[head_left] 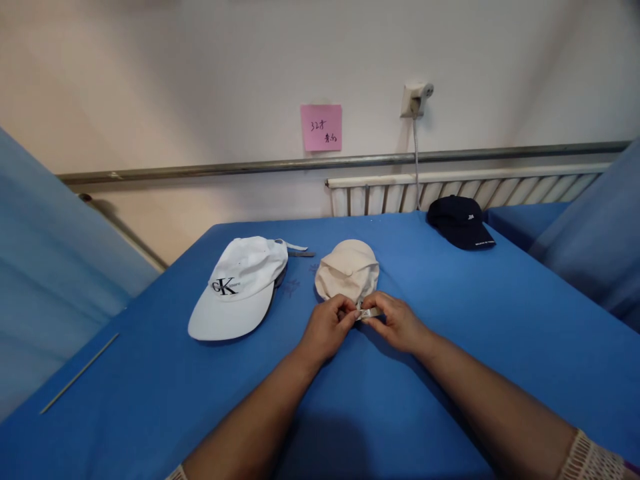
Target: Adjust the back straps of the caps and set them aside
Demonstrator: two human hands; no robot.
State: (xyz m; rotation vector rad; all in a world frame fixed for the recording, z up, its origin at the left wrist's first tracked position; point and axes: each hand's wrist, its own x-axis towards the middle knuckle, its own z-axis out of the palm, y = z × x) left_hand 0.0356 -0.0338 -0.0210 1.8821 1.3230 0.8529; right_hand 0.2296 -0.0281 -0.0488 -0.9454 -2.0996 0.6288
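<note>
A beige baseball cap (349, 267) lies in the middle of the blue-covered surface, its back strap turned towards me. My left hand (327, 328) pinches the left part of that strap, fingers closed. On the strap's right part, my right hand (393, 320) is closed in a pinch too. Between my fingertips a pale strap end with a small buckle or label (369, 313) shows; its details are too small to tell. To the left lies a white cap (245, 280) with black "CK" lettering, and a dark cap edge peeks out beneath it.
A navy cap (460, 221) sits at the far right corner. A thin stick (80, 373) lies at the left edge of the blue cover (165, 393). Behind stand a radiator (465, 187), a rail (225, 168) and a socket with a cable (416, 103). Blue curtains (45, 267) hang either side.
</note>
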